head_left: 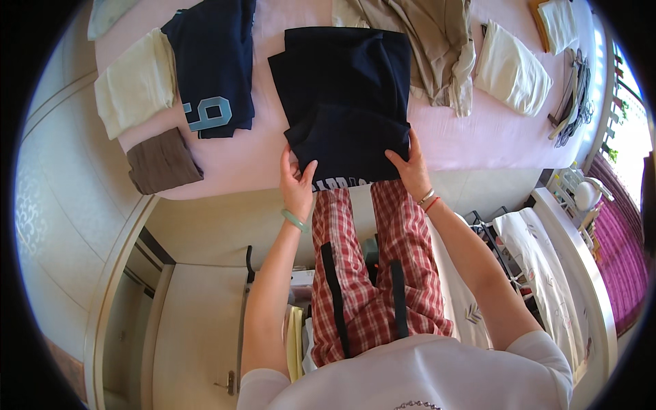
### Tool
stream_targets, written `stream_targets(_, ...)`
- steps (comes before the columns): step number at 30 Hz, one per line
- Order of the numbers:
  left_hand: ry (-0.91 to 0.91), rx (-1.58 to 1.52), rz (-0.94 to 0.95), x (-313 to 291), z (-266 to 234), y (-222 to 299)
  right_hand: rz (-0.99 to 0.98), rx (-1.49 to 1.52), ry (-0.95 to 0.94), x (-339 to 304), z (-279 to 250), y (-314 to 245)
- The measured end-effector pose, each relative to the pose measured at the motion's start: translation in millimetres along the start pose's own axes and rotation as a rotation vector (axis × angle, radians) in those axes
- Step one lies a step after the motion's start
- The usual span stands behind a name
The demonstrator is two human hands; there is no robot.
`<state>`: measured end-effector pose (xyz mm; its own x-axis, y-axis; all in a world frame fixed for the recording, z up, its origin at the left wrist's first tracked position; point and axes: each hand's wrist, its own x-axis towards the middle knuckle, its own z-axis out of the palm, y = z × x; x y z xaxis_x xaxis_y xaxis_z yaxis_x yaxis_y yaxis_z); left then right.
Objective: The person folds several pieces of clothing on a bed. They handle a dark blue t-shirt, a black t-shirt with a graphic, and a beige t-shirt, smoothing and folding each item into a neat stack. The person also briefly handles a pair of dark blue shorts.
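A dark navy garment [345, 102], already folded into a rough rectangle, is laid on the pink-sheeted bed [478, 137], with its long axis running straight away from the near edge of the bed and its near hem hanging slightly over that edge. The near hem is gripped at both corners: the left hand [297, 181] is closed on the near left corner, thumb on top and fingers tucked beneath the cloth, and the right hand [410, 171] is pinched likewise on the near right corner. The garment thus lies directly ahead of both hands, neither hand being clearly nearer, and the bulk of the fabric extends from the hands toward the far side of the bed. To the left of the navy garment a second dark shirt with a pale blue printed figure [215, 61] is spread, with a cream folded piece [137, 82] and a brown folded piece [162, 160] beyond it at the bed's left edge. To its right, crumpled beige cloth [424, 41] and a white folded item [512, 75] are seen. Red plaid trousers [372, 273] are worn below the hands.
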<state>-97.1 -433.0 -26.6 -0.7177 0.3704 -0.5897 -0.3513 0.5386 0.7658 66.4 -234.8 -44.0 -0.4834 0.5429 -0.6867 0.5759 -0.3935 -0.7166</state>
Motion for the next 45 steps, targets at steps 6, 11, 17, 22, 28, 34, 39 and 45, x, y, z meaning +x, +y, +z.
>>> stream_targets(6, 0.128, 0.122, -0.028, 12, -8, 9, 0.184, 0.198, 0.017, -9, 0, -21)
stream_targets(11, 0.242, 0.449, 0.436, 57, 0, 69, -0.210, -0.152, 0.187, 57, -27, -75)
stream_targets(17, 0.156, 0.631, 0.871, 137, 71, 150, -0.279, -0.390, 0.202, 135, -2, -121)
stream_targets(22, -0.057, 0.847, 0.938, 159, 92, 169, -0.398, -0.594, 0.281, 141, -8, -136)
stream_targets(28, -0.286, 0.691, 0.912, 147, 76, 185, -0.636, -0.542, 0.175, 162, -30, -129)
stream_targets(34, -0.382, 0.655, 0.985, 153, 82, 193, -0.657, -0.297, 0.092, 144, -30, -159)
stream_targets(39, -0.408, 0.699, 0.981, 149, 81, 196, -0.609, -0.194, -0.123, 128, -21, -163)
stream_targets(45, -0.395, 0.714, 1.041, 151, 77, 195, -0.872, -0.296, -0.195, 144, -22, -165)
